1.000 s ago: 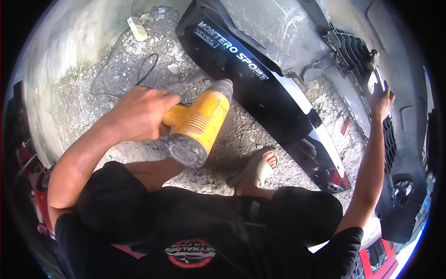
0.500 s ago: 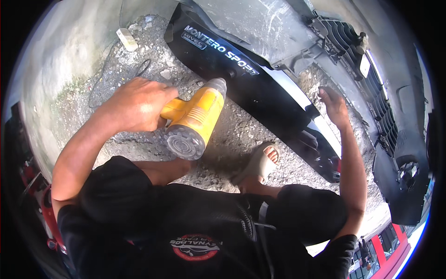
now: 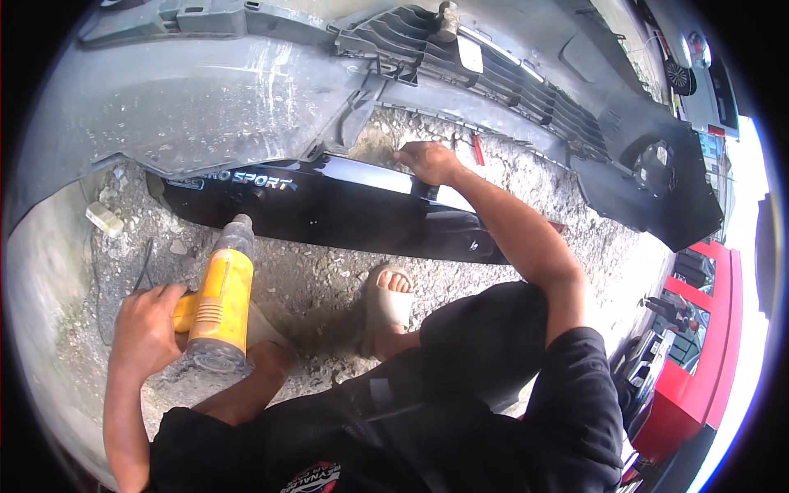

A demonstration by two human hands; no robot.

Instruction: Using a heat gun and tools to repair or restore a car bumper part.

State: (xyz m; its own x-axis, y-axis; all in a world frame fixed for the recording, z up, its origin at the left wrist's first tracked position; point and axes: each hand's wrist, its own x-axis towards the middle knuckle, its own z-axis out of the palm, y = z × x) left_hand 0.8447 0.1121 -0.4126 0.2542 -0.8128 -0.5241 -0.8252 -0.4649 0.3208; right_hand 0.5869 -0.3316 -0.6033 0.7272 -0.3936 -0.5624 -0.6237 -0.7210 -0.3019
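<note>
- Nearest was the person's black shirt [image 3: 526, 427], with a round red and white print near the lower edge of the view.
- The left hand [image 3: 146, 333] was closed, fingers wrapped about the handle of a yellow heat gun [image 3: 220, 304].
- The heat gun's grey nozzle pointed away from the body, its tip at the near edge of a black panel [image 3: 345, 220]; whether the two touched could not be told.
- Just right of the tool, a foot in a beige sandal [image 3: 390, 311] stood on rough, stony ground [image 3: 329, 271].
- Beyond the foot lay the black panel, long and glossy, running left to right, with silver lettering near its left end and a bright strip along its far edge.
- The right hand [image 3: 431, 162] was over that far edge, fingers partly curled, with nothing seen in its grasp; whether it pressed on the panel could not be told.
- To the left on the ground were a pale block [image 3: 104, 219] and a dark cable [image 3: 146, 261].
- Past the right hand lay a slim red object [image 3: 478, 149].
- Farther out was a large grey bumper [image 3: 197, 90] with a black grille [image 3: 534, 99]; a hammer [image 3: 447, 23] rested over the grille.
- Far off to the right were a red frame [image 3: 723, 329] and a parked vehicle [image 3: 713, 90].
</note>
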